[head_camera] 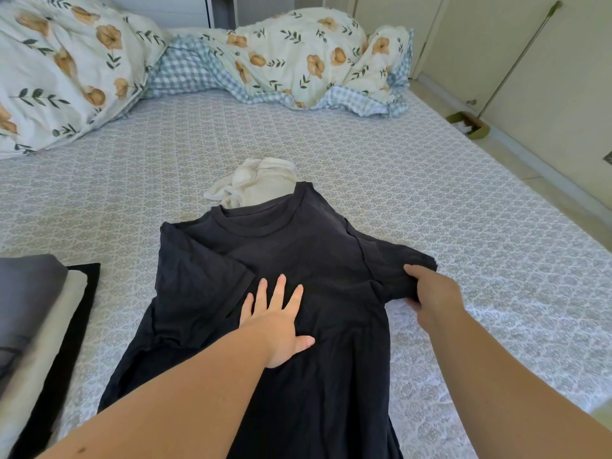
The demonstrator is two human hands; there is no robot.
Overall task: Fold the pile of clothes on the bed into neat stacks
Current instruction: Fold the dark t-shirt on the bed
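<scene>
Head view: a black T-shirt [298, 260] lies spread at centre on the patterned bed [430, 193]. The left hand [276, 326] presses flat on its chest, fingers straight. The right hand [430, 294], at 3 o'clock, pinches the sleeve. A cream garment [255, 183] sits at 12 o'clock — folded clothes [36, 309] at 9.

1. I see the folded stack [36, 326] blurred and cut off by the left edge.
2. The black T-shirt [298, 260] covers part of the white garment [255, 183]; its hem runs past the bottom edge.
3. My right hand [433, 293] hides its fingers under the sleeve.
</scene>
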